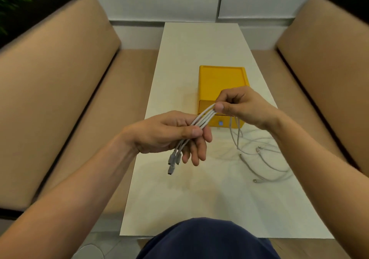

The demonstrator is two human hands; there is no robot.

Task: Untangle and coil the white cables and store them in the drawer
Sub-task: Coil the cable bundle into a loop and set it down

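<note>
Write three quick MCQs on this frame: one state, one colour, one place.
1. The cables are gripped by:
A. left hand only
B. right hand only
C. both hands

2. The box is:
A. yellow
B. blue
C. white

3. The box stands:
A. at the near edge of the table
B. on the table, beyond the hands
C. off the table

Answers:
1 C: the strands run from the left thumb and fingers up into the right hand's pinch.
2 A: its top and front are plainly yellow.
3 B: it sits mid-table, partly hidden behind the right hand.
</note>
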